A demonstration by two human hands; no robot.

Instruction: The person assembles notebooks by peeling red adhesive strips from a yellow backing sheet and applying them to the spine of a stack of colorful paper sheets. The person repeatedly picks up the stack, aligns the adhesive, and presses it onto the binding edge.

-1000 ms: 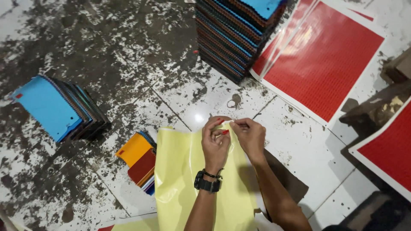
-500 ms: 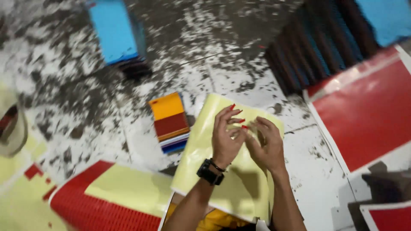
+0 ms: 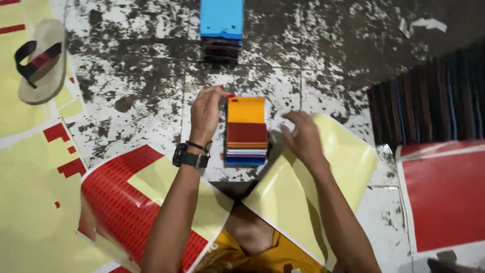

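Note:
My left hand (image 3: 206, 114), with a black watch on its wrist, reaches to the top left corner of a small stack of colour cards (image 3: 246, 132). The stack has an orange card on top, with dark red, white and blue edges fanned below it. A tiny red piece (image 3: 230, 96) is pinched at the left fingertips, right against the orange card. My right hand (image 3: 301, 137) hovers with fingers apart just right of the stack, over a curled yellow backing sheet (image 3: 308, 192) that lies across my lap.
On the stained tile floor, a blue-topped stack of cards (image 3: 221, 20) lies beyond the small stack. A dark striped stack (image 3: 429, 101) sits at the right, a red sheet (image 3: 444, 197) below it. Red and yellow sheets (image 3: 116, 202) lie at the left, a sandal (image 3: 41, 58) beyond them.
The view has swung left and down. My hands have left the yellow sheet's top edge; the left has gone to the small card stack and the right has opened beside it.

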